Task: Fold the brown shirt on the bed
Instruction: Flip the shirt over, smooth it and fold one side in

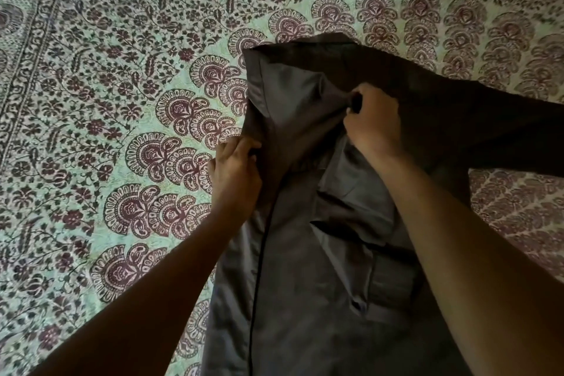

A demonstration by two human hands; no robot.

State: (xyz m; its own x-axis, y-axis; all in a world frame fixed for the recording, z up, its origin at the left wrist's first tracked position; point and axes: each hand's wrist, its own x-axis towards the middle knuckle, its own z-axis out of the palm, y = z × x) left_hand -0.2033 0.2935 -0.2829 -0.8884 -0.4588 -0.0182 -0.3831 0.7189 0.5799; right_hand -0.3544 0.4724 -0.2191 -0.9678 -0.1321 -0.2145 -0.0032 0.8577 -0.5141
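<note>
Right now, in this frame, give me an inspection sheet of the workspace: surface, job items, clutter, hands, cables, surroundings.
Surface: bed covered by a patterned bedspread, green and maroon floral print with a border along the far and left edges.
Job's things: brown shirt lies lengthwise on the bed, partly spread; its upper part is bunched and lifted, and one part stretches off to the right edge of the view.
Clutter: nothing seen.
Hands: left hand grips the shirt's left edge; right hand pinches fabric near the top middle.
Cables: nothing seen.
Surroundings: only the bed shows; nothing else seen.
</note>
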